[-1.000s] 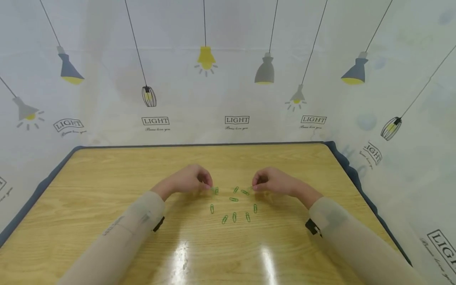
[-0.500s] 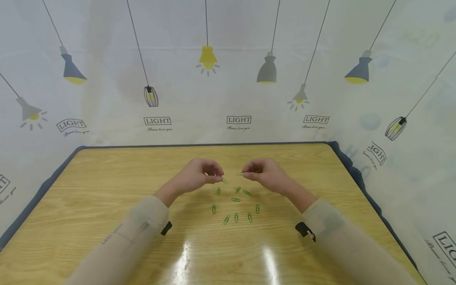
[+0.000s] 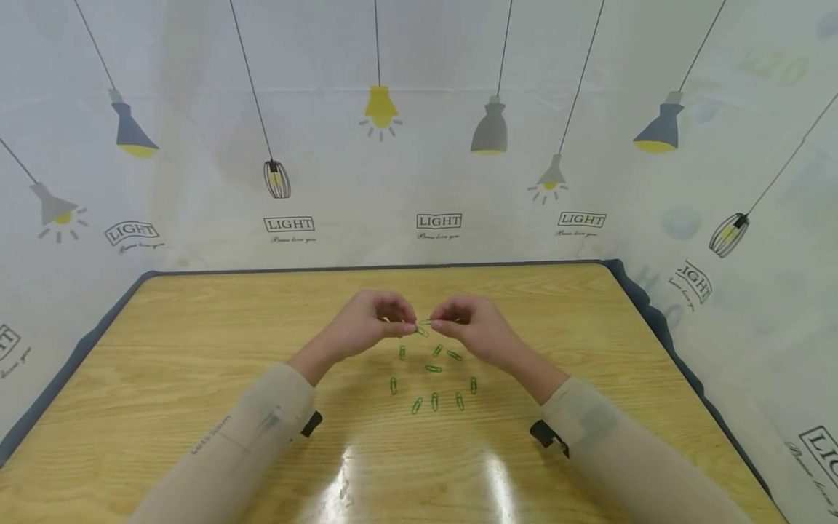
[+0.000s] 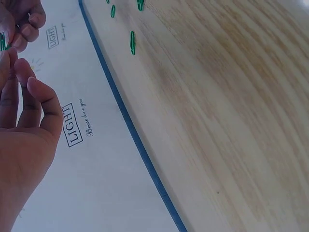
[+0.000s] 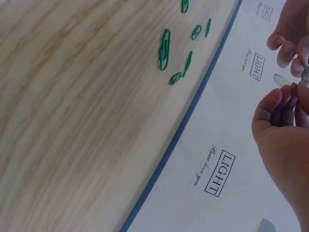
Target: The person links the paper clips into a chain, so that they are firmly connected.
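My left hand (image 3: 366, 320) pinches a green paper clip (image 3: 422, 332) between thumb and fingertips, its free end pointing right. Facing it, my right hand (image 3: 481, 329) pinches a second paper clip (image 3: 425, 322) that points left. The two clips overlap in the head view, above the table. Both wrist views show the fingertips of the two hands close together, with green wire (image 4: 3, 41) between them; the fingers partly hide the clips. Below the hands, several loose green paper clips lie on the wood, among them one (image 3: 433, 369) in the middle and another (image 3: 402, 353) nearer my left hand.
The wooden table (image 3: 216, 320) has a dark blue edge strip (image 3: 314, 268) along its back and sides. Behind it hangs a pale sheet (image 3: 353, 182) printed with lamps. More paper clips (image 3: 435, 402) lie in a loose row nearer me, between my forearms.
Both hands have risen from the table with a paper clip each and come together over the loose clips. In the last half second, mainly the right hand has moved left toward the left one.
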Tool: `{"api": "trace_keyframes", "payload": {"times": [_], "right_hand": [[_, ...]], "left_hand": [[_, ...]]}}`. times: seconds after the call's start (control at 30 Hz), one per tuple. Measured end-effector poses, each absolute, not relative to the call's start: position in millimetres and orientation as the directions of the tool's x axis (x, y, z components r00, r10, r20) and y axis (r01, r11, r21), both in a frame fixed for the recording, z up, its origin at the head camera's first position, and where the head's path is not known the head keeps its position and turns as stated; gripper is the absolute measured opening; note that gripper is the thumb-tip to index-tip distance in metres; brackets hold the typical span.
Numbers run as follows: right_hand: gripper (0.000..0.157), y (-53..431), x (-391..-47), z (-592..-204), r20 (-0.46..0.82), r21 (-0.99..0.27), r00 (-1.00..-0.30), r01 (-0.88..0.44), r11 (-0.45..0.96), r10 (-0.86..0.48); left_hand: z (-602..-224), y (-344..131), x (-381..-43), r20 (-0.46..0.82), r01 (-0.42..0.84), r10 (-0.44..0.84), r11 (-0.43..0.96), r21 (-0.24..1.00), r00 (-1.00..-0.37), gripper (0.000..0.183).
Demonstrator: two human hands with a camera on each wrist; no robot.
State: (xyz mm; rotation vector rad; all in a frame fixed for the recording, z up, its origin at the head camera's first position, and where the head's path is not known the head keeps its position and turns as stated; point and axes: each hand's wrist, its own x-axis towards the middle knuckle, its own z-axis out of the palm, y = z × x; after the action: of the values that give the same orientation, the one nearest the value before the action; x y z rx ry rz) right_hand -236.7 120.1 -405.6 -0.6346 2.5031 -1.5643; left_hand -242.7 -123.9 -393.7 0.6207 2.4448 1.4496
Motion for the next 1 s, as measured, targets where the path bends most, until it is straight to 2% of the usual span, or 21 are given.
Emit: {"api": "trace_keyframes", "payload": {"times": [0.4, 1.0], "right_hand": [[0.009, 117.6, -233.9, -403.2, 0.104, -0.896, -0.885, -0.281, 0.343, -0.453], [0.007, 124.4, -229.9, -402.4, 0.083, -0.896, -0.891, -0.263, 0.357, -0.447]], "left_hand": [[-396.0, -121.5, -241.8, 0.040, 0.263, 0.460, 0.432, 0.863, -0.887, 0.008], [-400.2, -124.5, -239.1, 0.043, 0.264, 0.467, 0.420, 0.868, -0.883, 0.005]]}}
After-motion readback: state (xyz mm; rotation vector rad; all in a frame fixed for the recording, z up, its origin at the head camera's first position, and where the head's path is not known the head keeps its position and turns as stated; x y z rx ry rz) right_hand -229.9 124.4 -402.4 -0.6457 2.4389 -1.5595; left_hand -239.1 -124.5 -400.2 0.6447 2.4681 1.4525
